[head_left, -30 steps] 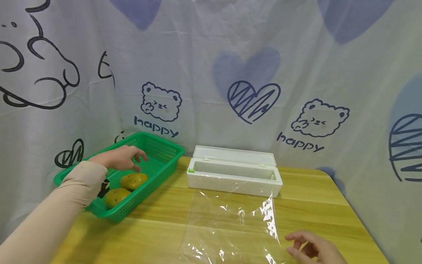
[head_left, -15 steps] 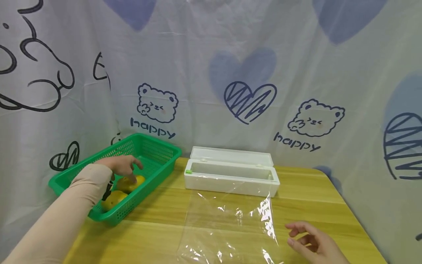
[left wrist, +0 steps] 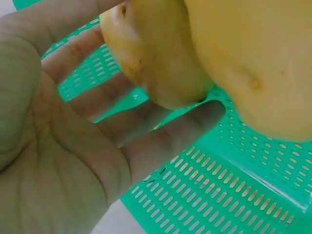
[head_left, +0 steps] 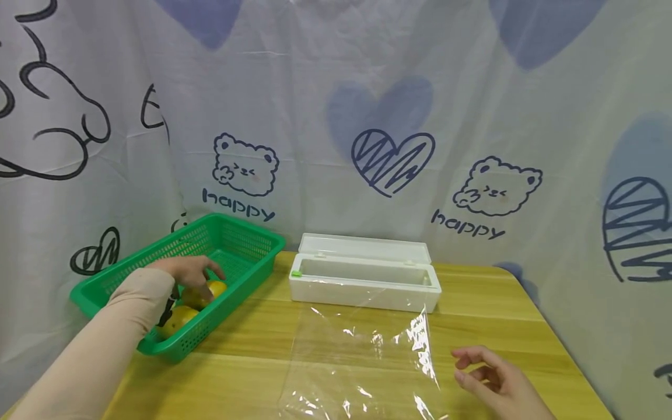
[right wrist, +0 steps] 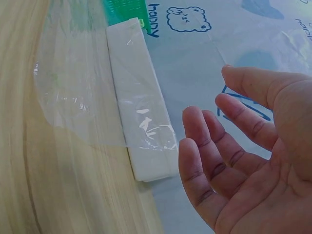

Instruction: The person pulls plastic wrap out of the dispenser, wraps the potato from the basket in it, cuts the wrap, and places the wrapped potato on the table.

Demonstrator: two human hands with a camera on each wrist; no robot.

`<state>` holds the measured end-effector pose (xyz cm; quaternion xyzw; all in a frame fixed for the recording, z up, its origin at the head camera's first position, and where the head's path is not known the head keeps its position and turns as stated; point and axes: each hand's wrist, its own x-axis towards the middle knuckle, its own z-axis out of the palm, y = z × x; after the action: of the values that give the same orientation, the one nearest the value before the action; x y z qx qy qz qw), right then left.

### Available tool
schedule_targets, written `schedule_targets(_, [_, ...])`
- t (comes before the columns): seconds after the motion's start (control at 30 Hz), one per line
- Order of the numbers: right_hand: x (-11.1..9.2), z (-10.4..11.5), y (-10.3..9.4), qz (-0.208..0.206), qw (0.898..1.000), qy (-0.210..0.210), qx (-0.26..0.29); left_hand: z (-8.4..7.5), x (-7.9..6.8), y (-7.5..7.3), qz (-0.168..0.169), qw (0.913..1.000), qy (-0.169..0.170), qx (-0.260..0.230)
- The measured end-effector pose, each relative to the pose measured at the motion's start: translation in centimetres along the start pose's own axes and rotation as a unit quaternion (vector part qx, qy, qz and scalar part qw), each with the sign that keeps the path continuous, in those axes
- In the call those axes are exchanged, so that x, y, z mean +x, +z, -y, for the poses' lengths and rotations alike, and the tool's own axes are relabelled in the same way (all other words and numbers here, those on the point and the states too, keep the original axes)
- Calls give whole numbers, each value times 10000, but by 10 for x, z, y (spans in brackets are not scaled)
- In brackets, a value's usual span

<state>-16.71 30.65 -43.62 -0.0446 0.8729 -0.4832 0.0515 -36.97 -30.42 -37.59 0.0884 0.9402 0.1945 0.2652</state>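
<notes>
In the green basket lie two yellow-brown potatoes, the farther potato (left wrist: pixel 156 53) and the nearer potato (head_left: pixel 181 318). My left hand (head_left: pixel 190 273) reaches down over the farther one. Its fingers (left wrist: pixel 170 136) are spread and fairly straight, passing behind and beside that potato, while the thumb lies near its top; firm contact cannot be made out. Over the table at the right, my right hand (head_left: pixel 496 379) hovers with loosely bent fingers, holding nothing. Left of it a sheet of clear plastic film (head_left: pixel 362 356) stretches from the white box (head_left: pixel 362 294) toward the front.
The green basket (head_left: pixel 252 289) stands at the table's left, against the patterned curtain (head_left: pixel 315 146). The white box has its lid (head_left: pixel 364 248) raised at the back and a small green piece (head_left: pixel 296 273) on its left end. Wooden tabletop (head_left: pixel 488 309) extends right of the film.
My left hand has lowered into the basket onto the farther potato. The right hand has risen slightly and stays beside the film. The head view has turned a little right.
</notes>
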Motion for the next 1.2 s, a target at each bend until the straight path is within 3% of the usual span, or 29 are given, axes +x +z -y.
schedule_targets(0.2, [3,0,2,-243,9990,279,243,7,0,4,-50,9997,-7,-227])
schedule_targets(0.53, [3,-5,4,-356,9983,232,393,21,0,2,-86,9980,25,-631])
schedule_targets(0.87, [3,-12,1,-270,9983,65,507,21,-2,0,415,9912,-119,-1254])
schedule_targets(1.2, [4,-16,2,66,9991,-64,423,24,-7,0,2,9928,215,-1180])
